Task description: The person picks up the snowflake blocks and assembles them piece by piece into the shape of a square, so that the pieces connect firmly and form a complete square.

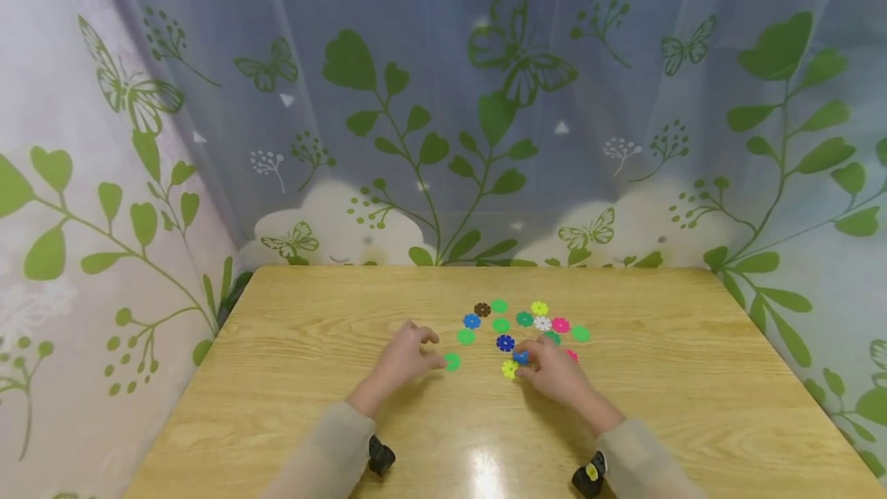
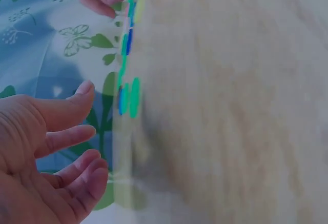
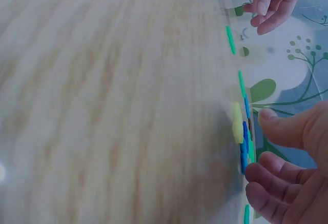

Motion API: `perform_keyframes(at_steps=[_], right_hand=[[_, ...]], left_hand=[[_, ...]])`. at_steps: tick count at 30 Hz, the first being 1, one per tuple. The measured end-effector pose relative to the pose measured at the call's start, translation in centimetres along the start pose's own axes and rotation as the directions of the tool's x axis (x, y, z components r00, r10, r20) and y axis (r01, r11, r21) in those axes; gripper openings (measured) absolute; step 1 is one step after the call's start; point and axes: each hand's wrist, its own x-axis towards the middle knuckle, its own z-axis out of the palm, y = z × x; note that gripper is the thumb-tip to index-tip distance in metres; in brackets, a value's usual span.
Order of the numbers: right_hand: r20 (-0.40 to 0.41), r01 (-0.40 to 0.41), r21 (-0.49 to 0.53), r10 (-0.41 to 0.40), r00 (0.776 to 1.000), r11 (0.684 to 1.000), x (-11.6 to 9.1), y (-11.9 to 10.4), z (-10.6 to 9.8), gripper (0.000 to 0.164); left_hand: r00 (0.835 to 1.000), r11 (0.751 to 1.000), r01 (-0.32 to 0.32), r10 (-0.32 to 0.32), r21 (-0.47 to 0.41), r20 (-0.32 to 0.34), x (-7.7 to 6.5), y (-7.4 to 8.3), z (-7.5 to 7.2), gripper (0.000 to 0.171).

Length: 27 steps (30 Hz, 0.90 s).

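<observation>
Several flat, notched plastic discs lie on the wooden table. My left hand is over the table at the left of the discs, its fingers loosely bent and holding nothing. Its fingertips come close to a light green disc. At the right, my right hand reaches over a blue disc, which is partly covered by the fingers. In the right wrist view, the thumb and fingers stand apart, nothing pinched between them. A yellow disc and a dark blue disc lie beside this hand.
Farther back are a brown disc, a white disc, a pink disc and several green ones. The wooden table ends at a curtain printed with leaves and butterflies. Black wrist cameras sit at both cuffs.
</observation>
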Motion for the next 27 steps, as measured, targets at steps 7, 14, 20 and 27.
perform_keyframes(at_steps=[7,14,20,27], right_hand=[[0.044,-0.004,-0.034,0.006,0.999,0.999,0.2,-0.3,0.8,0.029],[0.064,-0.015,-0.073,0.019,0.998,0.997,0.4,-0.4,1.1,0.03],[0.066,-0.018,-0.08,0.024,0.998,0.997,0.6,-0.5,1.3,0.029],[0.053,-0.03,-0.067,0.034,0.998,0.997,0.7,-0.5,1.3,0.028]], left_hand=[[0.999,0.999,0.046,-0.047,0.014,0.017,0.2,0.2,1.3,0.043],[0.998,0.998,0.056,-0.056,0.011,0.028,0.5,0.1,2.4,0.044],[0.998,0.998,0.065,-0.065,0.005,0.022,0.8,-0.2,2.9,0.036],[0.997,0.997,0.081,-0.081,-0.008,0.016,0.9,-0.1,3.1,0.033]])
